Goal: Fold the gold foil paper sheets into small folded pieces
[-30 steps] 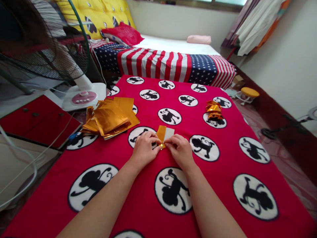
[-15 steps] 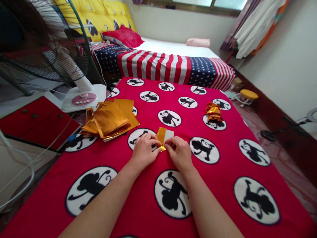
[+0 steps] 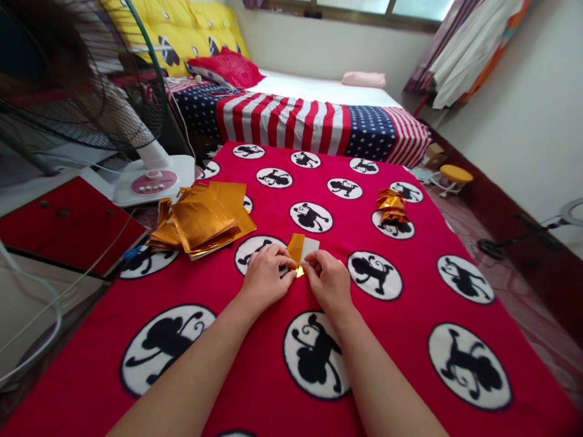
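Observation:
Between my hands is a small sheet of gold foil paper [image 3: 296,247], partly folded, with a pale side showing at its right and a shiny crease at its near end. My left hand [image 3: 268,271] pinches the left of that near end between thumb and fingers. On the other side, my right hand [image 3: 328,278] grips the right of it with its fingertips. My fingers cover part of the folded end. A loose stack of gold foil sheets [image 3: 204,217] lies to the left, and a cluster of folded gold foil pieces [image 3: 392,206] sits to the right.
The red cloth [image 3: 387,364] with monkey prints covers the surface under my hands. A fan [image 3: 155,173] stands at the left beside a red-topped box [image 3: 64,212]. Beyond is a bed [image 3: 291,124] with a striped, starred cover. At the right stands a yellow stool [image 3: 456,174].
My hands stay in nearly the same place, still pinching the near end of the paper. The shiny creased part between the fingertips has changed shape slightly.

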The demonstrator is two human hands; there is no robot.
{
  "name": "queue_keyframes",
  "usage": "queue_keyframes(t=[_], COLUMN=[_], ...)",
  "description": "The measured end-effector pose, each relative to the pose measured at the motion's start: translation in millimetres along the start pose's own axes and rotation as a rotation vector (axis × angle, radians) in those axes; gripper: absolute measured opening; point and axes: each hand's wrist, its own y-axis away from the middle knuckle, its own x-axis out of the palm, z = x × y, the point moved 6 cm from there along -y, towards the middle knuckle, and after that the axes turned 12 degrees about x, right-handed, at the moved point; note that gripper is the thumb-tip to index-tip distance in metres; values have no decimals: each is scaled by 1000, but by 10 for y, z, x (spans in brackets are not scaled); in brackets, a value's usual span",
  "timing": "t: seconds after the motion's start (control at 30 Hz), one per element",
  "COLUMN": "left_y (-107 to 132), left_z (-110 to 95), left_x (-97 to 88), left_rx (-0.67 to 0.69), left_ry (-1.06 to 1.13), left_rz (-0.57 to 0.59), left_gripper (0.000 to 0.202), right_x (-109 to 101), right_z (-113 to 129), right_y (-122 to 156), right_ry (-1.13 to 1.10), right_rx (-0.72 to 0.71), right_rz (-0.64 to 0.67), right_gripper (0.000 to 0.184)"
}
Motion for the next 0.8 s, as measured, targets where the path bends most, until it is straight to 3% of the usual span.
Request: queue_keyframes(t=[0.53, 0.8], left_y=[4, -3], left_z=[-88, -34], left_x=[-12, 15], left_rx=[-39, -38], left_ry=[-86, -71], left_rz=[-4, -4], left_gripper=[12, 16], right_x=[-3, 0], right_z=[-3, -15], right_y=[-1, -7], right_ry=[-4, -25], right_rx=[12, 31], right_rz=[-8, 8], right_gripper=[3, 3])
